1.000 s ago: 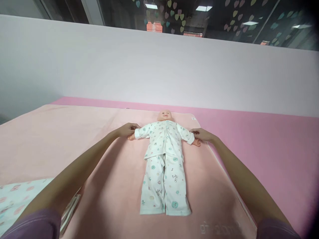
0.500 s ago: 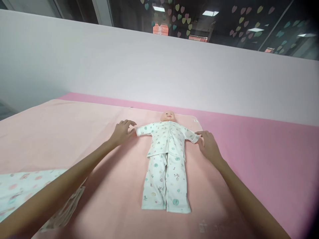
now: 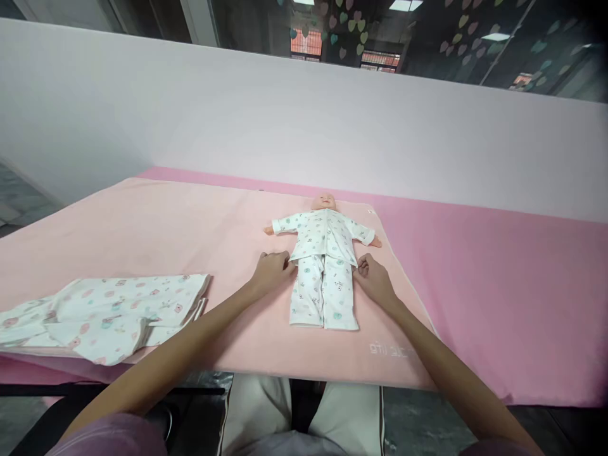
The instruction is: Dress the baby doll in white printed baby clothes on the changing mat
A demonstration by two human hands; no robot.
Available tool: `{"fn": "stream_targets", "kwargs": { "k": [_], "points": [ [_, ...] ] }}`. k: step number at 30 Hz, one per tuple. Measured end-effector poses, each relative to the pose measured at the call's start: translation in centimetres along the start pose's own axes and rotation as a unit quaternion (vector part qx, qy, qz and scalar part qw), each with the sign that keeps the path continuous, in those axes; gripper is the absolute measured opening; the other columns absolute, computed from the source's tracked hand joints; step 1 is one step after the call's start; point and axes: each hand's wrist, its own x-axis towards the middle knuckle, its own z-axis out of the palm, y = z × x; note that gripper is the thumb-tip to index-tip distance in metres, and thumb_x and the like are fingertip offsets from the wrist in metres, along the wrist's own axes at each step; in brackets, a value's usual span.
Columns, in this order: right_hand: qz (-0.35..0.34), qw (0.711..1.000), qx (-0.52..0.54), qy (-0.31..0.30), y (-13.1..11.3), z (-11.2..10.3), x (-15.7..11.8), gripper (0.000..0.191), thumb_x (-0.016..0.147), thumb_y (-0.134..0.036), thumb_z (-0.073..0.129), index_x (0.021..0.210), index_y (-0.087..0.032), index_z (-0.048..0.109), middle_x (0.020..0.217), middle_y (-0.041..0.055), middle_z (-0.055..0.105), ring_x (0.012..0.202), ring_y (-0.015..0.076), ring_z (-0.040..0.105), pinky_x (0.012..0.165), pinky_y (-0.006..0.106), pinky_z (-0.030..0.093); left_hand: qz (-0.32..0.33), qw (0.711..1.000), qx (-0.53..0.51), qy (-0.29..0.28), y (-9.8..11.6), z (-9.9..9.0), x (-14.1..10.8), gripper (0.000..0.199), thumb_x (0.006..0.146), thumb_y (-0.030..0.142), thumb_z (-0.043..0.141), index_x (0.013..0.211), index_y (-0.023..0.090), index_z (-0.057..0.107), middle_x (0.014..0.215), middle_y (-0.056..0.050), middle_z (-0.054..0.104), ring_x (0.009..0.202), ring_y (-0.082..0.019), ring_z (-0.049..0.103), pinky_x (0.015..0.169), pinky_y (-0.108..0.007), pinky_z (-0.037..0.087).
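Observation:
A baby doll (image 3: pixel 325 202) lies on its back on a peach mat (image 3: pixel 228 221), its arms spread out. It wears a white printed top (image 3: pixel 316 231) and matching trousers (image 3: pixel 308 297). My left hand (image 3: pixel 273 271) is closed at the left lower edge of the top, fingertips against the cloth. On the other side, my right hand (image 3: pixel 373 275) has its fingers curled at the right lower edge of the top, near the waist. Both small doll hands show beyond the cuffs.
A folded white printed cloth (image 3: pixel 118 310) lies at the left near the table's front edge. Pink table surface (image 3: pixel 498 285) extends to the right. A white partition (image 3: pixel 285 120) stands behind, with a window above it. My legs are below the front edge.
Both hands have moved from the doll's cuffs down to the lower edge of the top, and their fingers have closed. The view has tilted down, showing the table's front edge and my legs.

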Motion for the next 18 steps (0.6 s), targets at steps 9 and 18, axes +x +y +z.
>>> {"fn": "stream_targets", "kwargs": {
  "k": [9, 18],
  "points": [
    [-0.173, 0.984, -0.040, 0.005, -5.7, -0.9, -6.8, 0.017, 0.105, -0.029, 0.054, 0.119, -0.025, 0.062, 0.117, 0.0093, 0.068, 0.113, 0.0287, 0.061, 0.097, 0.044, 0.050, 0.129, 0.986, -0.072, 0.081, 2.5, -0.4, -6.1, 0.023, 0.107, 0.038, 0.047, 0.113, 0.020, 0.062, 0.117, -0.010, 0.068, 0.106, -0.027, 0.059, 0.092, -0.042, 0.046],
    [-0.148, 0.976, -0.152, 0.047, -9.4, 4.2, -0.9, 0.021, 0.107, -0.036, 0.057, 0.110, -0.020, 0.069, 0.110, 0.0108, 0.067, 0.110, 0.0287, 0.055, 0.093, 0.042, 0.041, 0.200, 0.967, 0.045, 0.154, 5.2, 0.8, -1.4, 0.027, 0.106, 0.027, 0.051, 0.127, 0.020, 0.065, 0.125, -0.013, 0.062, 0.109, -0.030, 0.055, 0.089, -0.044, 0.046]
  ]
}}
